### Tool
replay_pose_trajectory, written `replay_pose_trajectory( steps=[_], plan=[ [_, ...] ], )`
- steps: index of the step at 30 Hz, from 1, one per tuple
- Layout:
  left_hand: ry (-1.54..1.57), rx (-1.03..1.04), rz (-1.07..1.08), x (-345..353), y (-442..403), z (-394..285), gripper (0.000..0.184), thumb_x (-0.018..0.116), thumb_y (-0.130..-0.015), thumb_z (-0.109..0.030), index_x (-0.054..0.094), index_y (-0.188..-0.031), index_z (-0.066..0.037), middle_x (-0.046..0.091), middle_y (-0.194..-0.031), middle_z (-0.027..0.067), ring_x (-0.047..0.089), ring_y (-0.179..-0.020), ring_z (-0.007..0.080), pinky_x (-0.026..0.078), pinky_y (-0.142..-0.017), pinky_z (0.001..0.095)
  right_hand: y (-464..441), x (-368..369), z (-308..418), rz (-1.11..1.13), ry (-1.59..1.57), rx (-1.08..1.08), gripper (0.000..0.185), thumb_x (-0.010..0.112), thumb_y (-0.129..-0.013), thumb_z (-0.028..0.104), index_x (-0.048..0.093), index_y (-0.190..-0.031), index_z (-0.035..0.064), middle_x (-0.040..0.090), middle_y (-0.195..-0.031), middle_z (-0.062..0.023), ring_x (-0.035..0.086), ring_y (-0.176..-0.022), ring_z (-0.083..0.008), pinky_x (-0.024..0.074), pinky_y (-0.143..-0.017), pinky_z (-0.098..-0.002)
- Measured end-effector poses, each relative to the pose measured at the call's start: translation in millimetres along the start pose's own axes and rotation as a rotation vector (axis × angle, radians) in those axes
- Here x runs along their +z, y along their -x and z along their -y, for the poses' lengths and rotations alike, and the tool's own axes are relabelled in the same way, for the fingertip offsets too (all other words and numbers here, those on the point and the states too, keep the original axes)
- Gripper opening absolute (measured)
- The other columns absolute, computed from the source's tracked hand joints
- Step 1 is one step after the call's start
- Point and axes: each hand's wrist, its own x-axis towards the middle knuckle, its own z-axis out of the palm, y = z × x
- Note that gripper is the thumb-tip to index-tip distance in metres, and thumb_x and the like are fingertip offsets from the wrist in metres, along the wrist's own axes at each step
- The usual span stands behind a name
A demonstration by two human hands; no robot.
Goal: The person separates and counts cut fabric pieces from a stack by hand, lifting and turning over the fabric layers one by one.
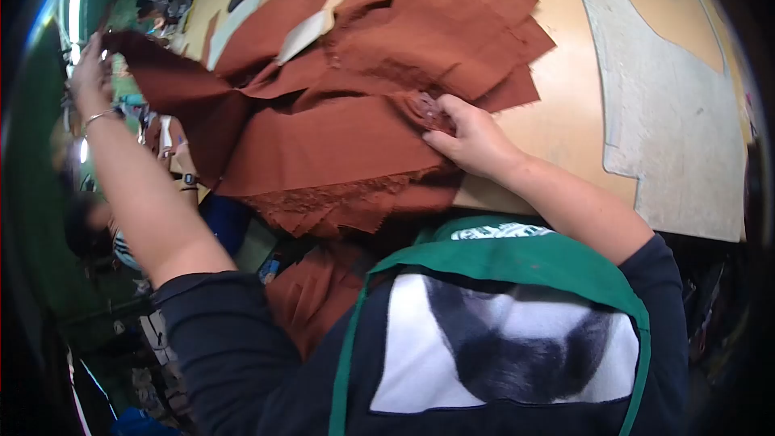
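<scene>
A rust-brown fabric piece (323, 141) stretches between my two hands, its frayed lower edge hanging over the near side of the table. Out at the far left, my left hand (91, 79) is raised and closed on a corner of this fabric. My right hand (476, 136) pinches a bunched part of the cloth between thumb and fingers, near the middle of the view. Beneath and behind it lies a fanned stack of more rust-brown fabric pieces (452, 28) with uneven corners.
Grey-white pattern pieces (674, 121) lie on the pale wooden table (569, 97) at the right. A small white piece (305, 37) rests among the cloth. More brown fabric (316, 291) hangs below the table edge. Other people (93, 222) are at the left.
</scene>
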Motion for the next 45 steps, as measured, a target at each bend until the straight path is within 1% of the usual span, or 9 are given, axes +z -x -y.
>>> replay_pose_trajectory(
  steps=[8, 15, 19, 27, 30, 31, 33, 36, 45],
  plan=[
    [0.110, 0.030, 0.053, 37.5, 60.0, 51.8, 0.013, 0.067, -0.079, -0.014, 0.058, -0.085, -0.007, 0.064, -0.089, 0.0054, 0.062, -0.088, 0.0164, 0.043, -0.076, 0.0291, -2.5, 6.3, -12.3, -0.006, -0.079, -0.017, 0.028, 0.062, -0.076, 0.018, 0.050, -0.093, -0.0005, 0.059, -0.085, -0.0220, 0.058, -0.081, -0.0346, 0.0445, -0.073, -0.0377],
    [0.197, -0.017, 0.103, 38.7, 64.9, 83.2, 0.010, 0.064, -0.082, -0.019, 0.062, -0.084, -0.009, 0.065, -0.084, 0.0017, 0.062, -0.079, 0.0124, 0.043, -0.067, 0.0278, 0.8, 0.4, -2.6, 0.023, -0.065, 0.028, 0.028, 0.063, -0.076, 0.018, 0.050, -0.093, -0.0003, 0.059, -0.084, -0.0215, 0.058, -0.080, -0.0337, 0.0445, -0.071, -0.0377],
    [0.307, -0.010, 0.226, 44.8, 100.7, 74.1, 0.010, 0.060, -0.085, -0.016, 0.061, -0.087, -0.007, 0.065, -0.083, 0.0024, 0.064, -0.072, 0.0123, 0.041, -0.051, 0.0134, -0.4, 0.7, -3.2, 0.024, -0.045, 0.030, 0.028, 0.063, -0.076, 0.018, 0.049, -0.091, -0.0002, 0.058, -0.082, -0.0205, 0.058, -0.077, -0.0312, 0.0441, -0.068, -0.0368],
    [0.377, -0.095, 0.242, 46.4, 95.3, 119.9, 0.015, 0.063, -0.083, -0.020, 0.062, -0.089, -0.007, 0.065, -0.088, 0.0024, 0.060, -0.088, 0.0128, 0.044, -0.072, 0.0242, 1.6, 1.8, -3.9, 0.010, -0.028, 0.033, 0.031, 0.064, -0.076, 0.019, 0.050, -0.096, -0.0002, 0.059, -0.087, -0.0205, 0.058, -0.082, -0.0313, 0.0448, -0.072, -0.0361],
    [-0.711, 0.717, 0.099, 57.8, 117.0, 103.3, 0.032, 0.062, -0.082, -0.016, 0.058, -0.110, -0.001, 0.062, -0.102, 0.0136, 0.058, -0.094, 0.0186, 0.044, -0.083, 0.0257, 0.3, 3.4, -12.7, -0.012, -0.081, -0.075, 0.033, 0.064, -0.076, 0.020, 0.052, -0.098, -0.0005, 0.059, -0.090, -0.0195, 0.058, -0.084, -0.0305, 0.0451, -0.074, -0.0355],
    [-0.615, 0.816, 0.092, 65.4, 132.5, 91.0, 0.033, 0.063, -0.082, -0.018, 0.058, -0.110, -0.001, 0.062, -0.102, 0.0157, 0.059, -0.086, 0.0150, 0.046, -0.075, 0.0241, -0.9, 3.3, -16.1, -0.016, -0.085, -0.112, 0.032, 0.064, -0.077, 0.021, 0.052, -0.099, -0.0010, 0.060, -0.089, -0.0182, 0.059, -0.083, -0.0275, 0.0453, -0.073, -0.0345],
    [-0.368, 0.436, 0.267, 78.7, 180.9, 57.8, 0.027, 0.062, -0.082, -0.017, 0.060, -0.102, 0.001, 0.063, -0.090, 0.0124, 0.059, -0.074, 0.0123, 0.047, -0.066, 0.0233, -2.2, 1.7, -16.0, 0.043, -0.228, -0.062, 0.030, 0.061, -0.081, 0.022, 0.053, -0.098, -0.0013, 0.060, -0.085, -0.0133, 0.057, -0.078, -0.0200, 0.0452, -0.070, -0.0315],
    [-0.072, 0.282, 0.634, 103.0, 282.5, 28.6, 0.012, 0.060, -0.084, -0.014, 0.060, -0.083, -0.002, 0.058, -0.077, 0.0023, 0.053, -0.068, 0.0067, 0.043, -0.062, 0.0203, -3.7, -1.3, -15.1, 0.140, -0.369, 0.013, 0.023, 0.056, -0.087, 0.022, 0.053, -0.095, 0.0005, 0.054, -0.081, -0.0024, 0.049, -0.074, -0.0089, 0.0421, -0.066, -0.0246],
    [-0.077, 0.180, 0.817, 138.5, 387.6, 68.0, 0.022, 0.069, -0.075, -0.012, 0.052, -0.076, 0.001, 0.051, -0.074, 0.0043, 0.050, -0.059, 0.0070, 0.043, -0.052, 0.0202, -5.2, -8.0, -17.5, 0.280, -0.599, 0.069, 0.013, 0.053, -0.088, 0.011, 0.052, -0.097, 0.0013, 0.052, -0.073, 0.0017, 0.044, -0.064, -0.0042, 0.0383, -0.055, -0.0202]
  ],
)
